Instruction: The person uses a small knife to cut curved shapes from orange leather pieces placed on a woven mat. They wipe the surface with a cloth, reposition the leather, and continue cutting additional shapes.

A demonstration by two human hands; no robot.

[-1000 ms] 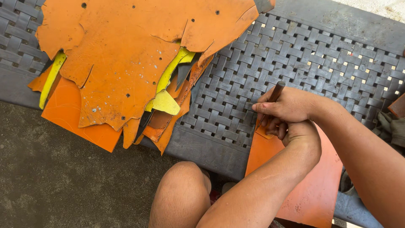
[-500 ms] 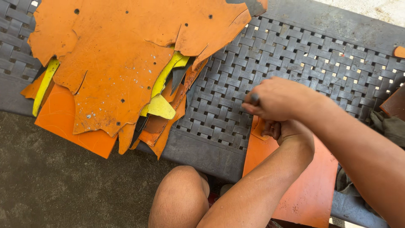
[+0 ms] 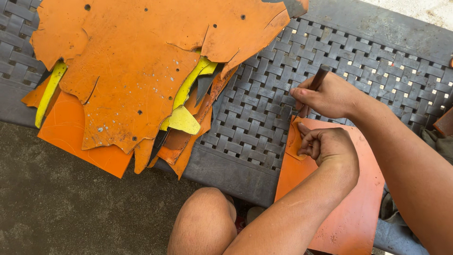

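Looks like mid-cut: right hand (image 3: 330, 97) grips a dark tool (image 3: 317, 81), left hand (image 3: 325, 146) pinches the orange sheet (image 3: 349, 208) on the woven tabletop (image 3: 264, 113). Next needs steady tracing along the curve.

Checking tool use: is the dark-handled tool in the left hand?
No, the right hand grips the dark-handled tool.

- Between the ragged pile of orange scraps (image 3: 141, 80) and the two hands, a broad strip of the grey woven counter (image 3: 255, 113) lies open.
- The pile covers the counter's left half and overhangs its front edge.
- The right hand (image 3: 330, 97) and left hand (image 3: 328, 146) sit close together over the orange sheet (image 3: 349, 208), crowding that corner.
- A bare knee (image 3: 203, 222) blocks the front approach.
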